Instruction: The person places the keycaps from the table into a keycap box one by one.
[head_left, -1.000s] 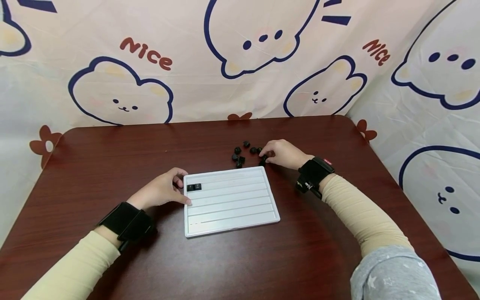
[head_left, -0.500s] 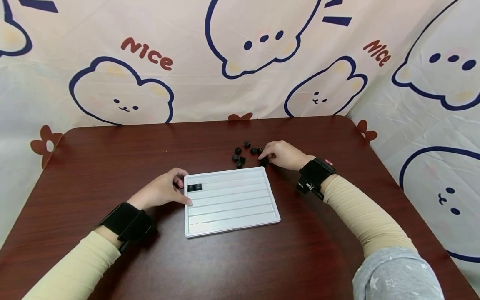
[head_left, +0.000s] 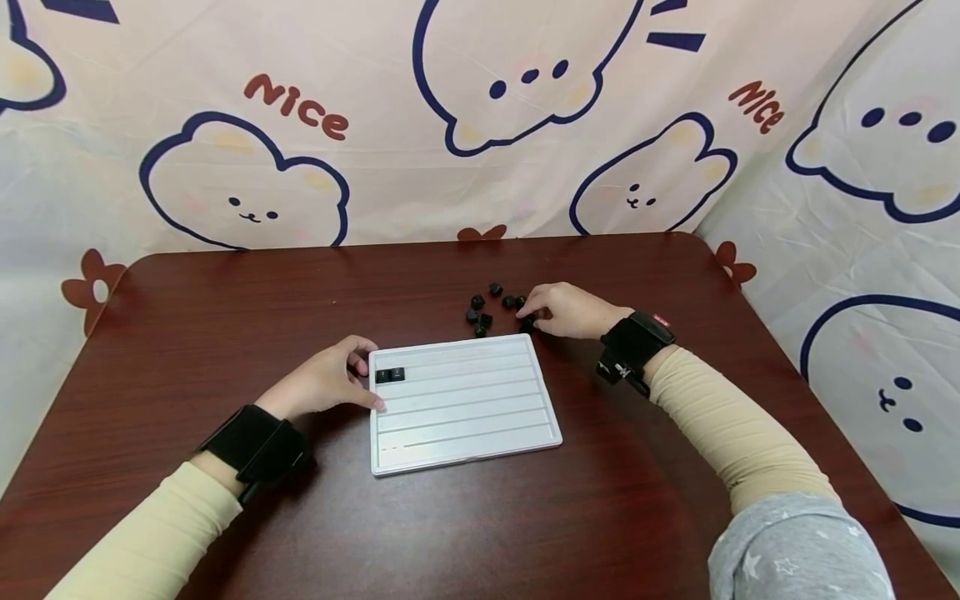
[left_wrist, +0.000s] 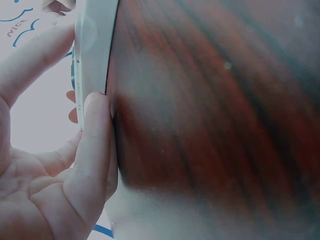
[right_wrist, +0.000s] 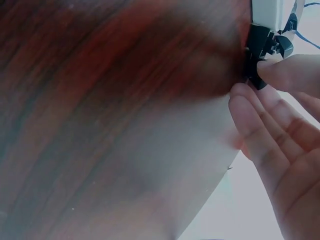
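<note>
A white ridged board lies on the table, with two black keycaps side by side in its top left row. My left hand holds the board's left edge, thumb near the middle of that side and fingers by the upper corner. In the left wrist view the thumb and fingers sit against the board's side. Beyond the top right corner, my right hand pinches a black keycap between thumb and fingers. Other keycaps crowd right beside it in the right wrist view.
Several loose black keycaps lie scattered behind the board, to the left of the right hand. The dark wooden table ends at a patterned cloth at the back. More cloth hangs along the right side.
Almost nothing moves. The right hand stays at the keycaps by the board's corner, its fingers shifting very slightly; the left hand keeps its place on the board.
</note>
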